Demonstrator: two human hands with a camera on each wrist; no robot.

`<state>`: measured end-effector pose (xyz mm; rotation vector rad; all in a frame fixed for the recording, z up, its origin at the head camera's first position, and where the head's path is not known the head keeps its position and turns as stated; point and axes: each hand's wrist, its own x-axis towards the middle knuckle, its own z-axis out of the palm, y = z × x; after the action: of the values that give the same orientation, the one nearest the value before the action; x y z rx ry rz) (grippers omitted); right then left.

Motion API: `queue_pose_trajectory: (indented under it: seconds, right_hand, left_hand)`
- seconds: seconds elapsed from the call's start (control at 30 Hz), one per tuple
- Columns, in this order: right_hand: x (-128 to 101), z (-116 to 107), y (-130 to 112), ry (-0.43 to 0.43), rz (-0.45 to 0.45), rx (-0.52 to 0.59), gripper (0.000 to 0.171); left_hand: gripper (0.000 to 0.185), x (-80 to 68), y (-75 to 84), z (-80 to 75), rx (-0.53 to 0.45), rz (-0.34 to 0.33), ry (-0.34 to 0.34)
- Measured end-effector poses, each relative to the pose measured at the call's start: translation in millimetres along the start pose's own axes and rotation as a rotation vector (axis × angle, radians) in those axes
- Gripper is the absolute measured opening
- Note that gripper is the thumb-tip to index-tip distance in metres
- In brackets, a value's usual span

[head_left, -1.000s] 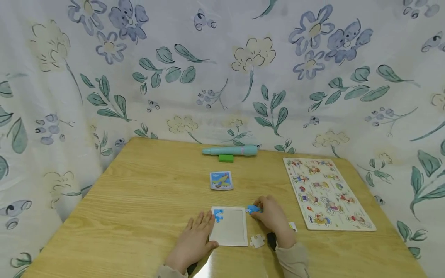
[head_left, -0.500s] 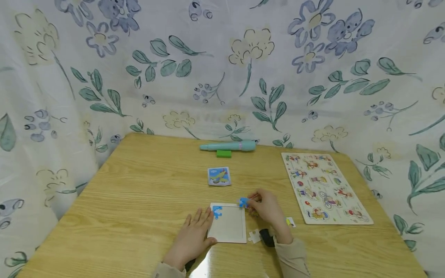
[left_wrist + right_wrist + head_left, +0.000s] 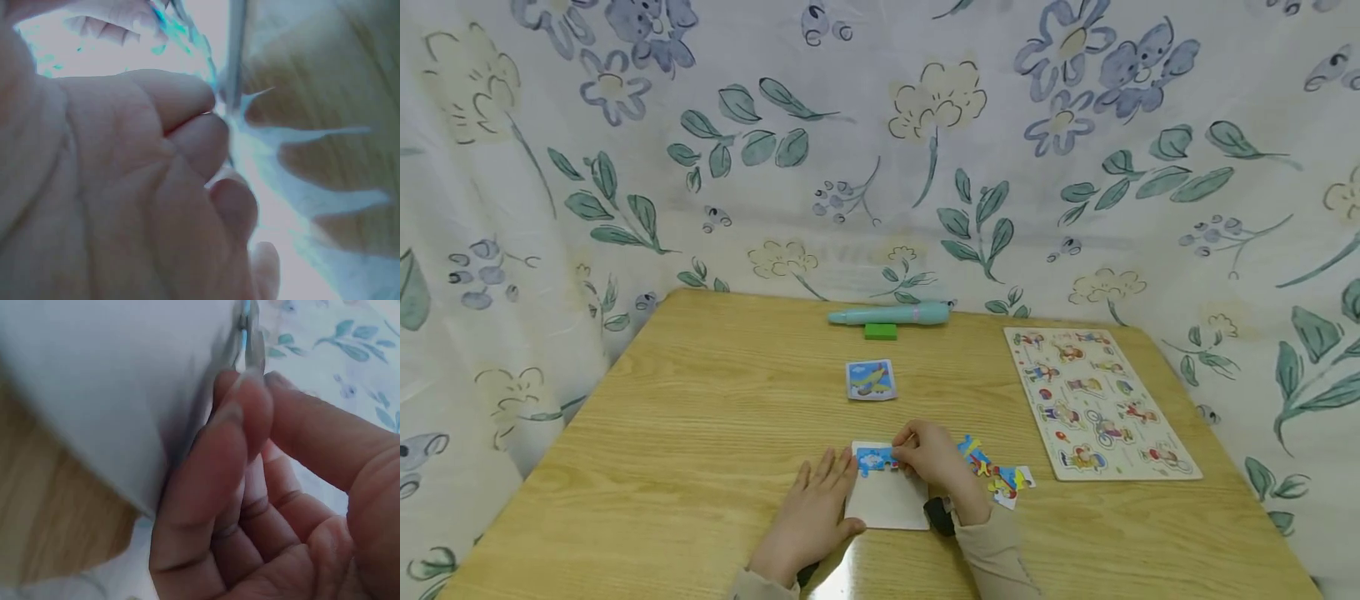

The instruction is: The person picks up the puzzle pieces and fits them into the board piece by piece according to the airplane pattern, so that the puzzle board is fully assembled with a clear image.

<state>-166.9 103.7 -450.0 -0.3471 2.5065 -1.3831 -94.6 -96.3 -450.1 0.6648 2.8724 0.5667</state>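
Observation:
A white square puzzle tray [image 3: 886, 504] lies near the front edge of the wooden table [image 3: 700, 417]. My left hand [image 3: 816, 504] lies flat with straight fingers on the tray's left edge. My right hand [image 3: 928, 457] pinches a blue puzzle piece [image 3: 883, 459] at the tray's top edge, right beside another blue piece [image 3: 867, 460] set in the top left corner. In the right wrist view my fingertips [image 3: 247, 406] pinch the thin piece [image 3: 249, 337] against the white tray [image 3: 112, 394]. The left wrist view shows only my palm [image 3: 94, 187], blurred.
Several loose coloured pieces [image 3: 996, 475] lie right of my right hand. A small picture card [image 3: 871, 380] sits in the middle, a teal pen [image 3: 891, 315] and green block [image 3: 880, 332] at the back, a large picture puzzle board [image 3: 1097, 400] on the right. Floral cloth surrounds the table.
My right hand carried the blue piece left from beside the tray's top right corner to next to the corner piece. Loose pieces it covered now show. The left hand stayed.

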Motion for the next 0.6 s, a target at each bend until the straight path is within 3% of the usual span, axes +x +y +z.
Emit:
queue_pose_trajectory:
  seconds: [0.17, 0.37, 0.6]
  right_hand:
    - [1, 6, -5, 0.039, 0.030, -0.081, 0.009]
    - [0, 10, -6, 0.093, 0.036, -0.225, 0.014]
    - [-5, -5, 0, 0.034, 0.001, -0.115, 0.018]
  left_hand:
    - [0.078, 1.1, -1.2, 1.1, -0.003, 0.040, 0.003]
    - [0.077, 1.5, -0.7, 1.4, -0.014, 0.032, -0.006]
    - [0.077, 0.4, 1.7, 0.3, -0.017, 0.018, -0.022]
